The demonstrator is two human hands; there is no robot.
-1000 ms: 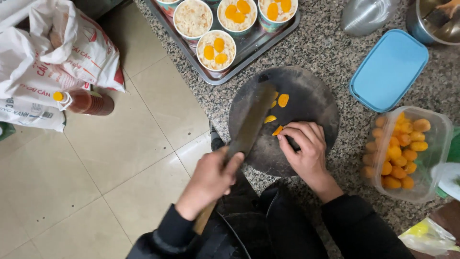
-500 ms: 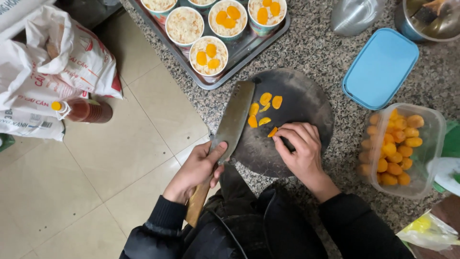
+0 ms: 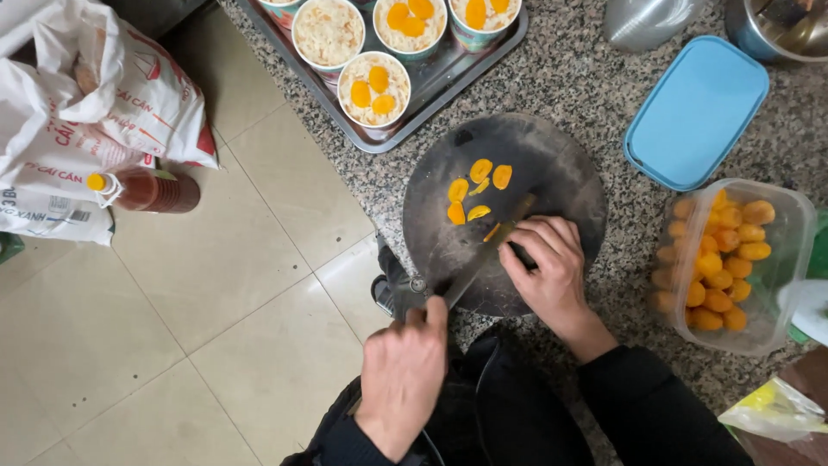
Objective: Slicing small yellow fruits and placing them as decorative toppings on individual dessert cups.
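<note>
The knife (image 3: 483, 259) is lying edge-down across the round dark cutting board (image 3: 552, 164), its long axis running diagonally: the handle end is pointing toward the person at the lower left, the tip toward the upper right, near the middle of the board. Seen from above, the blade is showing only as a thin line.

The left hand (image 3: 401, 375) is gripping the handle, fingers curled fully around it and the forefinger stretching forward along the top toward the blade; the wrist is hanging off the counter edge, over the tiled floor (image 3: 198, 285). The right hand (image 3: 548, 272) is resting palm-down on the board just right of the blade, fingers bent and bunched, the tips pressing on something orange beside the blade (mostly hidden under the fingers, so I cannot tell its shape). Both forearms are wearing dark sleeves.

About 5 orange slices (image 3: 474, 185) are lying on the board just beyond the blade tip, close together.

A clear plastic tub (image 3: 789, 259) of whole orange pieces is sitting to the right of the board on the speckled stone counter (image 3: 569, 78), with a blue lid (image 3: 697, 112) beyond it. A metal tray (image 3: 448, 82) of filled cups, several topped with orange slices, is standing past the board. On the floor, a white printed sack (image 3: 95, 112) and a bottle (image 3: 151, 190) of reddish liquid are lying at the left.
</note>
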